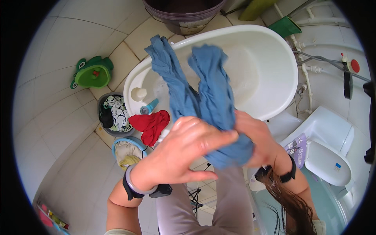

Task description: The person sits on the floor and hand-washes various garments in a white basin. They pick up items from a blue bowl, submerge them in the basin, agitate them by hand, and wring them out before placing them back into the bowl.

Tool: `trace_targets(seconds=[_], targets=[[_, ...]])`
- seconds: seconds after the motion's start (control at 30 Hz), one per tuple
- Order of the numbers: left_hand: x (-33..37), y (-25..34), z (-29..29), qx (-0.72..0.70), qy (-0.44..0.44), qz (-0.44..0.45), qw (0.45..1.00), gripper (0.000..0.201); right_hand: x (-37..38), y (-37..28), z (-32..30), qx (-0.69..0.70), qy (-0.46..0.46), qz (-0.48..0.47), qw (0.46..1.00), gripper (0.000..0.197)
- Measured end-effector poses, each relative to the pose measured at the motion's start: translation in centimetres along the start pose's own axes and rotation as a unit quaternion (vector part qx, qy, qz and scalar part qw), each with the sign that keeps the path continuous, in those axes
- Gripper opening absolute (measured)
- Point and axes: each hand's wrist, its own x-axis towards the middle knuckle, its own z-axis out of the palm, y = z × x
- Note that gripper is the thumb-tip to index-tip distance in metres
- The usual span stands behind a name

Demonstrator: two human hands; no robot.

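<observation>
A pair of blue trousers (215, 88) hangs bunched up in front of me, its two legs reaching over the white baby bathtub (288, 76). My right hand (260, 139) grips the bundled upper part, which is blurred by motion. My left hand (178, 150) lies against the near side of the cloth, with thumb and forefinger stretched apart; its other fingers are partly hidden. On the tub's left rim a red cloth (150, 125) is draped. Beside it is a blue-and-grey brush-like item (149, 106), whose exact kind I cannot make out.
Left of the tub stand a grey basin (102, 127) of patterned clothes and a blue-rimmed basket (117, 145). A green frog-shaped potty (93, 74) is by the wall. A dark bucket (186, 17) stands behind the tub, a white toilet (329, 156) at right. Pipes (307, 86) line the right wall.
</observation>
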Motion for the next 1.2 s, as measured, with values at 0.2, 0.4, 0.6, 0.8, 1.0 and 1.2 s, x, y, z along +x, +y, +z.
trace_targets(seconds=[0.2, 0.4, 0.6, 0.8, 1.0, 1.2], targets=[[4.1, -4.9, 0.3, 0.187, 0.055, 0.049, 0.98, 0.088, -2.5, -4.8, -4.2, 0.148, -0.076, -0.032, 0.986, 0.031], [2.8, -14.9, 4.9, -0.173, -0.041, -0.023, 0.984, 0.056, -1.6, -1.2, -4.7, 0.183, -0.113, 0.093, 0.972, 0.046], [-3.9, -22.3, 5.7, -0.452, 0.177, -0.316, 0.815, 0.07, 3.2, 13.6, 0.4, 0.209, 0.033, 0.241, 0.947, 0.066], [-4.8, -31.4, 7.9, 0.147, 0.325, -0.315, 0.88, 0.088, 6.7, 27.5, 7.4, -0.275, -0.052, 0.215, 0.936, 0.083], [1.0, -36.7, 7.3, 0.383, 0.171, -0.371, 0.828, 0.092, 10.4, 32.7, 13.3, -0.391, -0.088, 0.243, 0.883, 0.099], [2.4, -42.5, 8.6, 0.304, 0.016, -0.49, 0.816, 0.084, 12.1, 38.5, 15.7, -0.444, -0.184, 0.32, 0.816, 0.092]])
